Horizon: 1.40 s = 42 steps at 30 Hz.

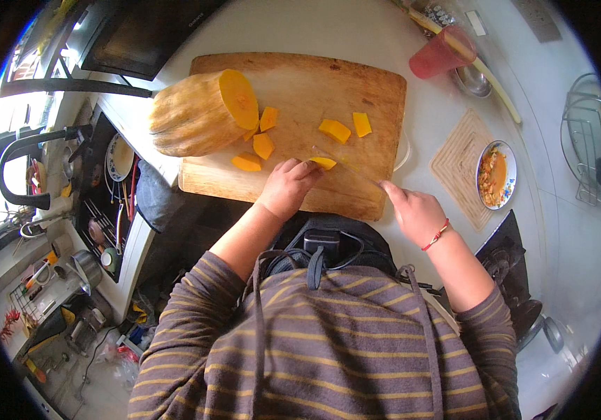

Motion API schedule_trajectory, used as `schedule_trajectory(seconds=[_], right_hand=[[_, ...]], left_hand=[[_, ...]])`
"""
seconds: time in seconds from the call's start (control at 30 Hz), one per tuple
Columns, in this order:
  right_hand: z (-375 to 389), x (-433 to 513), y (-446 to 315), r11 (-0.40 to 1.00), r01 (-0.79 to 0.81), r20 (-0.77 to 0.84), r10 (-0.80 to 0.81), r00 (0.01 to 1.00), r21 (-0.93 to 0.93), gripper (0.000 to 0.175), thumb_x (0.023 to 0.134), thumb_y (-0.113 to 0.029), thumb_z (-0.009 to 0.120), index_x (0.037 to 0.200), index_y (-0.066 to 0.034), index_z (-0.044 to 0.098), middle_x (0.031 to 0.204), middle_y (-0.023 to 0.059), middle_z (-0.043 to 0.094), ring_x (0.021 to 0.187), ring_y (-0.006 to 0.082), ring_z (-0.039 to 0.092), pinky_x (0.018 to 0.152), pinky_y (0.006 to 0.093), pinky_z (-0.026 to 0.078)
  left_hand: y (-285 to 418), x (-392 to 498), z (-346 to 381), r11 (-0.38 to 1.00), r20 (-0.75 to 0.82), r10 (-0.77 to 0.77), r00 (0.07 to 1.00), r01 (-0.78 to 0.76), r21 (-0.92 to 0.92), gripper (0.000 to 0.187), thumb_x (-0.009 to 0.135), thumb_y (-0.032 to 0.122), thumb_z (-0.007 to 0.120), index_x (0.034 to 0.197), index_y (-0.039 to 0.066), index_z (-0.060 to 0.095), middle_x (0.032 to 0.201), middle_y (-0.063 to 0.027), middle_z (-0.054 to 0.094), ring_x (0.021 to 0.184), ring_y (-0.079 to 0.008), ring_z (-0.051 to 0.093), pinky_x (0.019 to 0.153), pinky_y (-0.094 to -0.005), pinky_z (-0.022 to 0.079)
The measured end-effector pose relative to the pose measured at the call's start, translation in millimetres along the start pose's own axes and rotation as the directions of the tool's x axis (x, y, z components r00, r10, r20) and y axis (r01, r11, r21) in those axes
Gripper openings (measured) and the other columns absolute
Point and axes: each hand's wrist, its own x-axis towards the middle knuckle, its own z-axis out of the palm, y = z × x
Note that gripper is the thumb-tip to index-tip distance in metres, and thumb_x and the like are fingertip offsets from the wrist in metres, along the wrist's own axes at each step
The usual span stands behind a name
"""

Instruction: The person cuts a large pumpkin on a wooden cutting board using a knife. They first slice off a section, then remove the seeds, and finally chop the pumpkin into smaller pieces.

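My left hand (292, 185) holds a small piece of orange pumpkin (323, 163) near the front edge of a wooden cutting board (300, 79). In my right hand (417, 210) is a knife (350, 168), its thin blade lying close to that piece. A large cut pumpkin (195, 113) rests on its side at the board's left, its orange cut face turned right. Several pumpkin chunks lie beside it, among them one near the front (247, 161). Two more chunks, one thick (335, 130) and one squarish (362, 124), sit beyond the blade.
Right of the board, a patterned bowl of food (497, 176) overlaps a woven mat (458, 168). A red plastic cup (442, 52) and a metal bowl (472, 81) stand at the upper right. At left are a sink with dishes and a black faucet (4, 168).
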Motion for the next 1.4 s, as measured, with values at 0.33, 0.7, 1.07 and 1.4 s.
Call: schedule_trajectory(seconds=[0.33, 0.7, 1.07, 1.4], right_hand=[[8, -10, -22, 0.997, 0.005, 0.072, 0.0, 0.997, -0.073, 0.054, 0.078, -0.001, 0.052, 0.131, -0.0109, 0.045, 0.086, 0.0145, 0.063, 0.071, 0.0304, 0.063, 0.062, 0.0389, 0.052], [-5, -6, -22, 0.992, 0.002, 0.139, 0.016, 0.99, -0.128, 0.053, 0.08, -0.002, 0.05, 0.131, -0.0091, 0.043, 0.087, 0.0148, 0.062, 0.069, 0.0304, 0.063, 0.06, 0.0385, 0.052], [-6, 1, -18, 0.996, 0.039, 0.253, -0.019, 0.967, -0.074, 0.053, 0.08, -0.001, 0.048, 0.131, -0.0014, 0.035, 0.087, 0.0195, 0.061, 0.068, 0.0348, 0.063, 0.058, 0.0424, 0.052], [16, 38, -14, 0.997, 0.038, 0.311, -0.014, 0.95, -0.07, 0.051, 0.081, -0.003, 0.047, 0.131, -0.0018, 0.034, 0.087, 0.0216, 0.061, 0.071, 0.0377, 0.063, 0.059, 0.0446, 0.052]], left_hand=[[-2, -1, 20, 1.0, -0.026, 0.012, 1.0, -0.011, 0.027, 0.018, 0.074, 0.012, 0.059, 0.089, 0.009, 0.067, 0.097, -0.0044, 0.059, 0.092, -0.0262, 0.056, 0.076, -0.0378, 0.05], [-5, 0, 25, 1.0, -0.094, 0.028, 0.995, -0.029, -0.001, 0.018, 0.07, 0.012, 0.06, 0.086, 0.007, 0.067, 0.098, -0.0049, 0.059, 0.09, -0.0277, 0.056, 0.073, -0.0392, 0.05], [-15, -6, 30, 0.991, -0.033, 0.04, 0.999, -0.044, -0.125, 0.018, 0.071, 0.009, 0.058, 0.087, 0.004, 0.066, 0.102, -0.0081, 0.06, 0.094, -0.0297, 0.058, 0.077, -0.0406, 0.051], [-11, -1, 23, 0.982, -0.058, 0.1, 0.993, -0.108, -0.152, 0.03, 0.073, 0.01, 0.057, 0.101, 0.007, 0.068, 0.109, -0.0068, 0.06, 0.092, -0.0267, 0.059, 0.076, -0.0366, 0.052]])
